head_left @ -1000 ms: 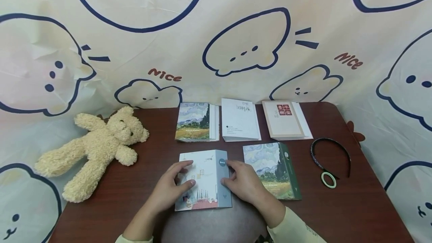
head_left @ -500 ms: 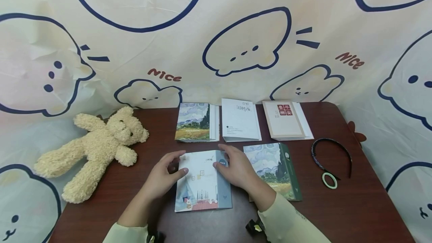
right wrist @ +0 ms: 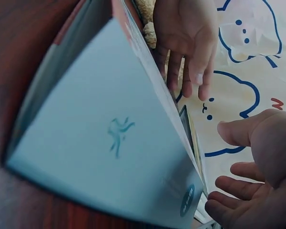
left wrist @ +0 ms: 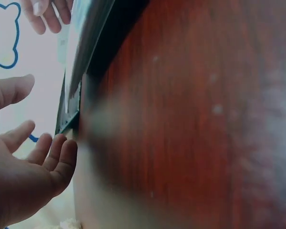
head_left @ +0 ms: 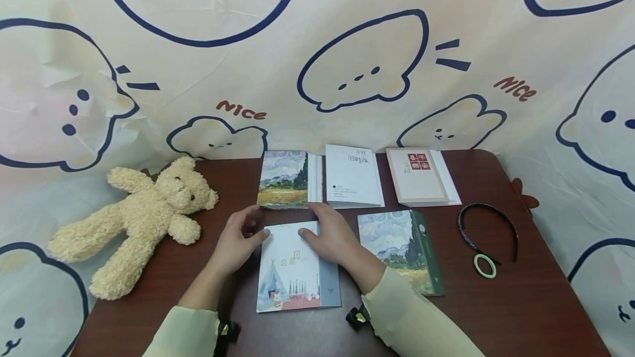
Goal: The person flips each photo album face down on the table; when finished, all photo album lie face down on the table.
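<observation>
A photo album (head_left: pixel 292 282) with a white illustrated cover and a blue-grey spine lies on the table in front of the person. Beside its upper left corner, the left hand (head_left: pixel 240 240) has its fingers relaxed and holds nothing. Over the upper right part of the cover hovers the right hand (head_left: pixel 334 236), thumb apart from loosely bent fingers. In the right wrist view, that hand (right wrist: pixel 257 174) is near the end of the blue spine (right wrist: pixel 109 129); whether a fingertip touches is unclear. The left wrist view shows a gap between the left hand (left wrist: pixel 33 167) and the album.
A green-spined album (head_left: pixel 397 247) with a painted landscape lies to the right. Behind stand a landscape album (head_left: pixel 284 178), a white album (head_left: pixel 351 175) and a beige album (head_left: pixel 416 175). A teddy bear (head_left: pixel 149 219) lies left; a headband (head_left: pixel 513 230) and a pale green ring (head_left: pixel 484 265) lie right.
Both hands have come off the album's sides and moved forward and left, towards its far edge. The album has stayed in nearly the same place.
</observation>
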`<state>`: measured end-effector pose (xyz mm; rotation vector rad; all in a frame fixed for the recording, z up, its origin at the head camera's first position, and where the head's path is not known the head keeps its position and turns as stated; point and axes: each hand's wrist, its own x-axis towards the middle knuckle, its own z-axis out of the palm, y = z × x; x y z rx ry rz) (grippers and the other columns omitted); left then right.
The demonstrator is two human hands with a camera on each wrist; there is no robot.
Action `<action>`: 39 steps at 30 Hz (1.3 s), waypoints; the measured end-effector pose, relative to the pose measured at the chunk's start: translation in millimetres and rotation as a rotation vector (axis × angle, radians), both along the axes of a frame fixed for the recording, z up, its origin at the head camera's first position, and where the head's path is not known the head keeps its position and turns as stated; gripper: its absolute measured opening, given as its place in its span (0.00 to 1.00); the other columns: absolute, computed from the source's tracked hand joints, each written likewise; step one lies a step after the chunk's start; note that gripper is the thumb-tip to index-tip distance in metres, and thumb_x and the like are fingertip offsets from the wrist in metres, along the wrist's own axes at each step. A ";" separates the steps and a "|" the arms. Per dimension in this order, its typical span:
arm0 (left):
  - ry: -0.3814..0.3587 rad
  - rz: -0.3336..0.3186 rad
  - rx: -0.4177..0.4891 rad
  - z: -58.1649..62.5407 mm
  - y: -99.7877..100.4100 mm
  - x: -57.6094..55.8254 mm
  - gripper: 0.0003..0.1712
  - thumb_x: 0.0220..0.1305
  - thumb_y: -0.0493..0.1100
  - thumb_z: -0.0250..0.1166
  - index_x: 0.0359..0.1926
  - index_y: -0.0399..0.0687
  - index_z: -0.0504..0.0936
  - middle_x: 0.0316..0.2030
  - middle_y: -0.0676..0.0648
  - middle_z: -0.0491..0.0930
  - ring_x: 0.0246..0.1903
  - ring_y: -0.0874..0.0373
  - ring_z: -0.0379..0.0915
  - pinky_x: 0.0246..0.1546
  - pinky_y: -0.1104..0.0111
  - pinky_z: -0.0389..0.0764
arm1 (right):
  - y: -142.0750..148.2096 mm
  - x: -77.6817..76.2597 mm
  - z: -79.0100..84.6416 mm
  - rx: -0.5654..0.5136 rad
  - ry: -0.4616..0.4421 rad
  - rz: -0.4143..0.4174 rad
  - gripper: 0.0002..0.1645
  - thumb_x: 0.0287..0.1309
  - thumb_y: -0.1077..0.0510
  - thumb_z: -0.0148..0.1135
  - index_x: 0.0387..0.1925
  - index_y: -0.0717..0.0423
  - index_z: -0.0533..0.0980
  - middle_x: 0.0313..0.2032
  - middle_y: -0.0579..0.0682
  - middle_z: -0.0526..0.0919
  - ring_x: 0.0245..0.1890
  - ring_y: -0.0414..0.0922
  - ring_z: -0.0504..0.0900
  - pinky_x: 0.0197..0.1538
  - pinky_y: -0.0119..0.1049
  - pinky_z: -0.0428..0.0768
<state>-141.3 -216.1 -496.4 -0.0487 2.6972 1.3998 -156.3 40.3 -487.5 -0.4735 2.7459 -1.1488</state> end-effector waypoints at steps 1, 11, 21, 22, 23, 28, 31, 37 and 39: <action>-0.004 0.012 0.004 -0.7 -0.2 -2.8 0.40 0.68 0.44 0.71 0.77 0.48 0.65 0.69 0.37 0.64 0.64 0.41 0.68 0.61 0.47 0.76 | -2.4 -2.3 0.2 0.000 -0.003 0.003 0.41 0.69 0.45 0.66 0.77 0.53 0.65 0.74 0.55 0.69 0.73 0.56 0.68 0.70 0.56 0.70; -0.087 0.044 0.062 -1.0 -0.1 -26.0 0.46 0.70 0.47 0.69 0.81 0.49 0.56 0.75 0.36 0.58 0.71 0.39 0.62 0.64 0.46 0.74 | -19.0 -23.1 -2.5 0.035 0.029 0.026 0.45 0.70 0.46 0.65 0.79 0.59 0.59 0.78 0.59 0.59 0.77 0.56 0.60 0.74 0.54 0.64; -0.160 0.052 0.168 -1.6 -0.7 -39.8 0.48 0.72 0.46 0.67 0.83 0.53 0.50 0.77 0.38 0.57 0.71 0.41 0.63 0.61 0.46 0.77 | -29.3 -37.8 -8.1 0.081 -0.035 0.013 0.50 0.70 0.43 0.64 0.82 0.57 0.52 0.81 0.62 0.49 0.80 0.60 0.47 0.77 0.56 0.56; -0.162 0.053 0.172 -1.6 -0.4 -40.8 0.48 0.72 0.46 0.67 0.83 0.54 0.50 0.77 0.38 0.57 0.71 0.41 0.63 0.60 0.46 0.77 | -30.1 -38.9 -7.7 0.087 -0.047 0.011 0.51 0.70 0.43 0.63 0.82 0.57 0.52 0.81 0.62 0.49 0.80 0.60 0.47 0.77 0.56 0.57; -0.165 0.055 0.178 -1.8 0.1 -42.1 0.48 0.72 0.46 0.67 0.83 0.54 0.50 0.77 0.38 0.57 0.71 0.41 0.63 0.61 0.46 0.77 | -30.8 -39.9 -7.8 0.100 -0.059 0.009 0.51 0.70 0.42 0.63 0.82 0.56 0.51 0.81 0.62 0.48 0.81 0.60 0.46 0.77 0.56 0.57; -0.190 0.081 0.209 -2.9 5.3 -49.5 0.48 0.71 0.47 0.68 0.83 0.54 0.51 0.77 0.38 0.58 0.72 0.41 0.61 0.65 0.45 0.72 | -31.4 -43.2 -7.9 0.165 -0.094 0.005 0.51 0.70 0.41 0.62 0.82 0.56 0.50 0.81 0.61 0.48 0.80 0.59 0.48 0.77 0.54 0.58; -0.199 0.104 0.207 -3.4 7.5 -52.1 0.47 0.71 0.47 0.68 0.83 0.54 0.52 0.78 0.39 0.58 0.73 0.40 0.59 0.67 0.44 0.70 | -32.0 -44.5 -8.4 0.178 -0.092 0.007 0.51 0.70 0.41 0.62 0.82 0.57 0.51 0.81 0.61 0.50 0.80 0.58 0.49 0.77 0.53 0.59; -0.187 0.136 0.223 -6.9 9.5 -54.2 0.48 0.71 0.46 0.68 0.83 0.51 0.52 0.76 0.38 0.60 0.71 0.41 0.61 0.67 0.46 0.70 | -34.5 -46.0 -9.0 0.199 -0.082 0.016 0.49 0.70 0.41 0.61 0.80 0.60 0.55 0.80 0.60 0.52 0.80 0.57 0.51 0.77 0.51 0.58; -0.183 0.145 0.235 -8.5 9.0 -54.5 0.48 0.70 0.45 0.69 0.83 0.51 0.52 0.77 0.38 0.60 0.71 0.41 0.60 0.67 0.45 0.70 | -35.3 -46.4 -8.8 0.206 -0.079 0.016 0.48 0.70 0.42 0.61 0.80 0.60 0.57 0.80 0.60 0.53 0.80 0.57 0.51 0.77 0.51 0.58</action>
